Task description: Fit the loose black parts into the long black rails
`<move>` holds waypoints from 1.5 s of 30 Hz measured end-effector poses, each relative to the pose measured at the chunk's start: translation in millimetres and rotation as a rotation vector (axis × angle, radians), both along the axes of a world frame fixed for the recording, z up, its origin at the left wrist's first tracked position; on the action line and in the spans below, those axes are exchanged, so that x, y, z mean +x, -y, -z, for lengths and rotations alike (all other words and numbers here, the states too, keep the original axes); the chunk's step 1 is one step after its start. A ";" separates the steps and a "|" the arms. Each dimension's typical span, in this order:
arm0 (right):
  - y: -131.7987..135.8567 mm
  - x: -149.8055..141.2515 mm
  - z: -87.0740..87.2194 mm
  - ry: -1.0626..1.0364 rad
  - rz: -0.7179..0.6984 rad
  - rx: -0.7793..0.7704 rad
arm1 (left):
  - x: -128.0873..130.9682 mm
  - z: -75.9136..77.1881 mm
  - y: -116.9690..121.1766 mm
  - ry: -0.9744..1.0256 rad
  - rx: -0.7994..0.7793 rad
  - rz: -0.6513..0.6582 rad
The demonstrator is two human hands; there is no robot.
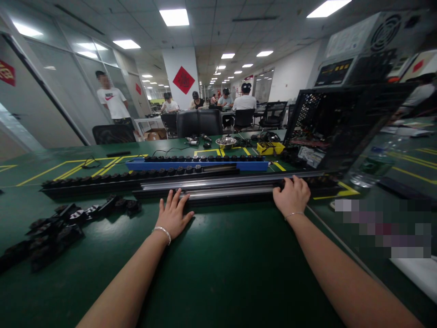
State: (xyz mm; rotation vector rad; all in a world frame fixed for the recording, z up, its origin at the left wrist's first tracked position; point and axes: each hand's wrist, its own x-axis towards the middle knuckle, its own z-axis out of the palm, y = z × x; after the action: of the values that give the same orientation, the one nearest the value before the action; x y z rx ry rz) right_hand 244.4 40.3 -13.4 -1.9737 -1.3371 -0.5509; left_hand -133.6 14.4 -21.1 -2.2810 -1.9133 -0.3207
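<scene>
My left hand (174,214) lies with its fingers spread, the fingertips touching the left end of the near metal rail (232,193). At that rail's right part, my right hand (292,197) is closed, its fingers curled down. A bit of something black shows by its thumb; I cannot tell what it is. A second long metal rail (211,182) lies just behind, parallel to the near one. Farther left stretches a black track with a row of black rollers (102,179). Loose black roller pieces (71,223) lie in a pile left of my left hand.
Behind the rails is a blue rail (164,166) with black rollers. Farther back stand a metal bowl (226,143) and a yellow tray (270,148). An open computer case (341,123) and a plastic bottle (370,166) stand at right. Several people are in the background.
</scene>
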 end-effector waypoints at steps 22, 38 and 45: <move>8.2 -34.0 -7.7 0.072 -0.213 -0.166 | 0.7 1.2 -0.1 0.001 0.026 0.000; 9.1 -58.6 -3.8 0.029 -0.571 -0.115 | 12.1 -2.2 0.1 -0.083 0.098 0.053; 8.4 -66.1 0.8 0.054 -0.716 -0.134 | 35.5 -4.1 -3.4 -0.150 0.154 0.236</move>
State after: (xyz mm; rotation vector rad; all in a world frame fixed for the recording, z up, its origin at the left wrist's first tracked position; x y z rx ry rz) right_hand 178.3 31.9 -14.2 -1.4272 -2.0102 -0.1701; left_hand -98.1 17.9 -17.0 -2.3555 -1.4981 -0.3029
